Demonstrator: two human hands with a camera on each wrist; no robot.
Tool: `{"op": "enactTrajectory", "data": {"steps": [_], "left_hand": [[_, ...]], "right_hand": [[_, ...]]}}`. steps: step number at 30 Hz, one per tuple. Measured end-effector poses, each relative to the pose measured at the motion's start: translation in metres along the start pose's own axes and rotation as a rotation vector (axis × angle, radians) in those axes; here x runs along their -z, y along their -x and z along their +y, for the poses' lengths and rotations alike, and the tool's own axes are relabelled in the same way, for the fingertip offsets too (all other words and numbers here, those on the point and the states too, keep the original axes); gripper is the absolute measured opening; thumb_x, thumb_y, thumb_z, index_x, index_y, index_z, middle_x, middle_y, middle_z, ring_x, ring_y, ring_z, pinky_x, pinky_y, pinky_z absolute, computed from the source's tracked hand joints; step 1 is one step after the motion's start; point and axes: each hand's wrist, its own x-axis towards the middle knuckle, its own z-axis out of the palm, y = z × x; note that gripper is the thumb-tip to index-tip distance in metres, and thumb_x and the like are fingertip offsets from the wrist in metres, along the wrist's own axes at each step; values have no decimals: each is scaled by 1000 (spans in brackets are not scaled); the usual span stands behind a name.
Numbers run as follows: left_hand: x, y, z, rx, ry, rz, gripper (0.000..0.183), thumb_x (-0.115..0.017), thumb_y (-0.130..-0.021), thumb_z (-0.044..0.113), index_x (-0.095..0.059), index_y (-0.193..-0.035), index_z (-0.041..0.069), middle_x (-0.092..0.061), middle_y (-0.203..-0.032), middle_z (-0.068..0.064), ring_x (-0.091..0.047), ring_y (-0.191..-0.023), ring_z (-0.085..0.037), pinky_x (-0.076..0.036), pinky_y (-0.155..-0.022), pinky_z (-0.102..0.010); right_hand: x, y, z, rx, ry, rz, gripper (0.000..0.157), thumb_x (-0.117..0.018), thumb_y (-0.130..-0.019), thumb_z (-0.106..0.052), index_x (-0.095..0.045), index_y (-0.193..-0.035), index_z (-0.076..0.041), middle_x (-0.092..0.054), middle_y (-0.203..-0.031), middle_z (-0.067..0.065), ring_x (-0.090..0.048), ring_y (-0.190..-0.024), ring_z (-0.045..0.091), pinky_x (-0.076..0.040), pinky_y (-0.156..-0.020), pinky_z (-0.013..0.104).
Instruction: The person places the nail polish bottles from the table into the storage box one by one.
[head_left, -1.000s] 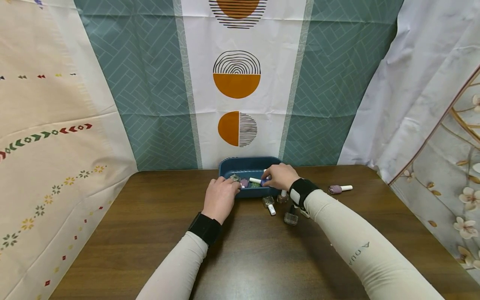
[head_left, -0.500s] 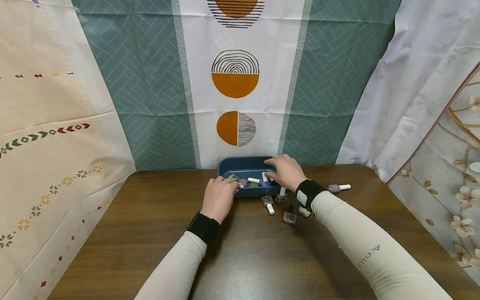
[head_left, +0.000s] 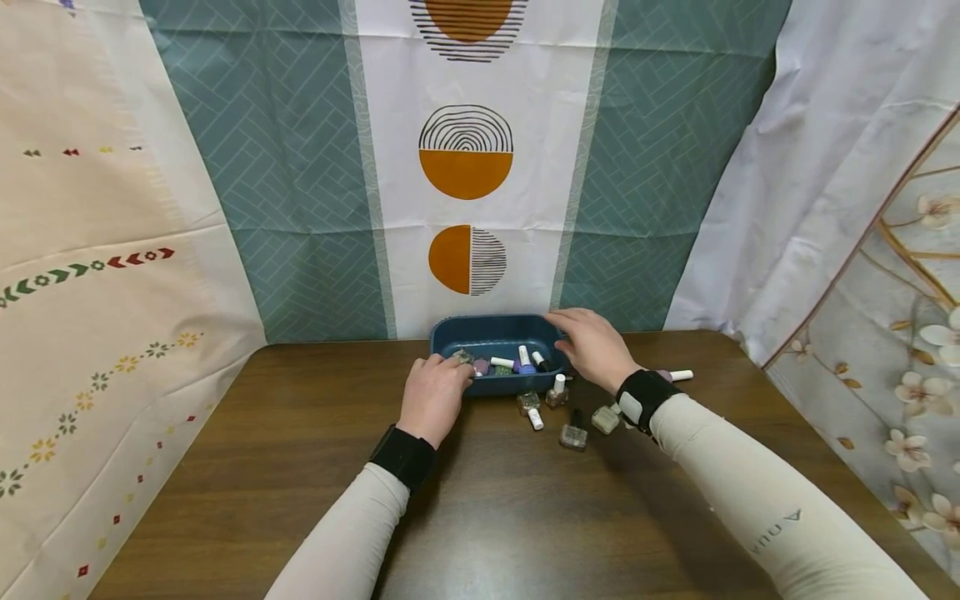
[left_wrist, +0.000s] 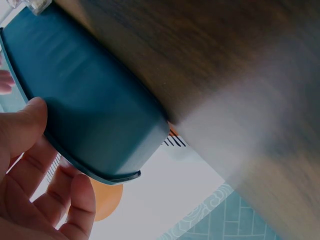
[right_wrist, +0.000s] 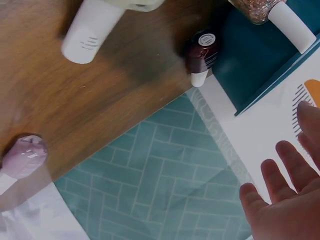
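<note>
A dark blue tray [head_left: 498,386] stands at the back of the table with several nail polish bottles in it, among them a blue-purple bottle [head_left: 525,360] with a white cap and a green bottle [head_left: 502,369]. My left hand [head_left: 432,392] grips the tray's front left rim; in the left wrist view the thumb [left_wrist: 30,125] lies on the outer wall, fingers behind the rim. Over the tray's right end is my right hand [head_left: 594,346], holding nothing, its fingers [right_wrist: 277,175] spread in the right wrist view.
Before the tray lie a glitter bottle [head_left: 528,404], a brown glitter bottle [head_left: 557,396], a black-capped bottle [head_left: 573,437] and a pale bottle [head_left: 605,419]. A mauve bottle [right_wrist: 25,156] lies further right, and a dark red bottle [right_wrist: 202,52] is beside the tray. Patterned cloth hangs behind.
My right hand has let go of the blue-purple nail polish bottle in the tray, opened and moved right. The left hand stays on the rim.
</note>
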Motion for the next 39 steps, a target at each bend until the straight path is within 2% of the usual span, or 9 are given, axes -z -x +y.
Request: {"op": "enactTrajectory", "data": {"steps": [10, 21, 27, 33, 39], "left_hand": [[1, 0, 0, 5, 14, -6, 14, -86, -99, 21, -88, -112, 17, -83, -105, -2, -67, -90, -26, -48, -76, -40], [3, 1, 2, 6, -1, -9, 13, -84, -99, 21, -88, -112, 17, -83, -103, -2, -67, -89, -26, -48, -75, -39], [3, 0, 3, 7, 4, -17, 14, -84, -100, 20, -88, -113, 17, -83, -105, -2, -67, -90, -27, -49, -76, -40], [3, 0, 3, 4, -2, -18, 14, -83, -100, 21, -87, -113, 17, -83, -106, -2, -67, -90, -26, -48, -76, -40], [3, 0, 3, 5, 3, -11, 15, -84, -99, 20, -87, -113, 17, -83, -106, -2, -67, -89, -26, -48, -75, -39]], "right_hand": [[4, 22, 12, -88, -14, 9, 57, -78, -102, -3, -60, -155, 0, -63, -153, 24, -54, -145, 45, -42, -119, 59], [-7, 39, 25, -180, 10, -54, 61, -82, -101, -11, -59, -156, 1, -65, -148, 26, -58, -139, 49, -47, -113, 62], [-12, 42, 28, -201, -2, -79, 62, -84, -99, -14, -60, -155, -1, -67, -147, 25, -59, -137, 49, -47, -111, 64], [-21, 42, 32, -240, -25, -161, 67, -85, -99, -16, -58, -158, -3, -66, -149, 24, -60, -136, 48, -49, -108, 65], [-30, 41, 34, -220, -34, -175, 62, -86, -98, -18, -63, -154, -3, -68, -145, 22, -62, -134, 46, -51, -107, 64]]}}
